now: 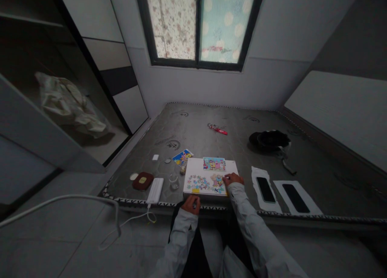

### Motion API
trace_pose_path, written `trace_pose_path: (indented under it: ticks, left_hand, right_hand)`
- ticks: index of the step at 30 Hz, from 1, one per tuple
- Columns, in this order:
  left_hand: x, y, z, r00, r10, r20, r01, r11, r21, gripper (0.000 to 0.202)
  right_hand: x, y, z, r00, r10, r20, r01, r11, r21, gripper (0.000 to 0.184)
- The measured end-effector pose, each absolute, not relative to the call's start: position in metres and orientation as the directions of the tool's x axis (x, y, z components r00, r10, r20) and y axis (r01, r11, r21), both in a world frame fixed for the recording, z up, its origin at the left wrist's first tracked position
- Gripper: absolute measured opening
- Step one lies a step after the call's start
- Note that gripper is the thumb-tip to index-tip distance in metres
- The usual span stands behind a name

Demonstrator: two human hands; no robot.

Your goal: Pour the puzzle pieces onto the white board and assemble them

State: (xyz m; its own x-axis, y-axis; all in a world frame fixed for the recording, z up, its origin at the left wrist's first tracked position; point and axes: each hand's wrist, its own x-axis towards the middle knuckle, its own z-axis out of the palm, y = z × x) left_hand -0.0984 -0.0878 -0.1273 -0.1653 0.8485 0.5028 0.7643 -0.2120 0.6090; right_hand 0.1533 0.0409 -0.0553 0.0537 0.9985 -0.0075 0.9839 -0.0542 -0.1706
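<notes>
In dim light, a dark-framed window (198, 28) — one pane (172, 24) speckled, the other pale green with dots — sits in a pale wall (193, 86) beyond a grey mattress (193, 122), a partly open wardrobe (116, 54) to the left, tiled floor (60, 245) below.

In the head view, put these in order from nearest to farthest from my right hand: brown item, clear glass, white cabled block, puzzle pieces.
1. Puzzle pieces: at the right hand's fingertips, on the white box.
2. Clear glass: just left of the box.
3. White cabled block: left of the glass.
4. Brown item: farthest left.
</notes>
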Motion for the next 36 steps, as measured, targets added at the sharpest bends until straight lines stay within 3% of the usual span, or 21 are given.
trace_pose_path:
  ticks: [9,16,24,31,36]
  left_hand:
    - [-0.101,-0.088,-0.126,-0.145,0.834,0.532,0.761,-0.25,0.599,0.023]
    - [-0.099,-0.09,-0.123,-0.144,0.852,0.504,0.744,-0.243,0.623,0.02]
    - [-0.098,-0.089,-0.126,-0.181,0.839,0.514,0.736,-0.231,0.636,0.025]
    - [-0.096,-0.089,-0.125,-0.2,0.838,0.507,0.732,-0.216,0.646,0.025]
    - [-0.097,-0.089,-0.123,-0.174,0.837,0.518,0.74,-0.236,0.63,0.027]
  right_hand:
    - [0.142,0.045,-0.047,0.16,0.981,-0.11,0.963,-0.18,-0.201,0.028]
    - [0.154,0.042,-0.05,0.121,0.99,-0.066,0.98,-0.129,-0.152,0.035]
    - [0.168,0.053,-0.056,0.199,0.979,-0.041,0.966,-0.203,-0.158,0.032]
    - [0.165,0.041,-0.066,-0.023,1.0,-0.008,0.961,0.02,-0.276,0.027]
    - [0.17,0.032,-0.074,-0.094,0.996,-0.009,0.94,0.086,-0.331,0.028]
